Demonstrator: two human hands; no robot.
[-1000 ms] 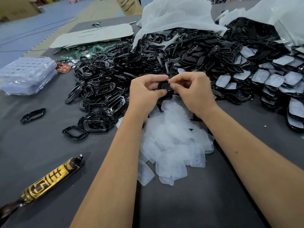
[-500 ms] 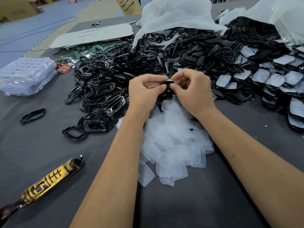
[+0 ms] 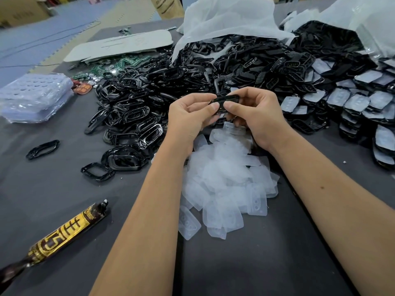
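As left hand (image 3: 188,116) and right hand (image 3: 259,116) pinch black frame (image 3: 227,99), clear pads (image 3: 224,178) below

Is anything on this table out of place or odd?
Mostly loose heaps, but one black frame lies alone on the grey table, well left of the big black pile. A gold-and-black tube also lies slantwise near the front-left corner, apart from everything.
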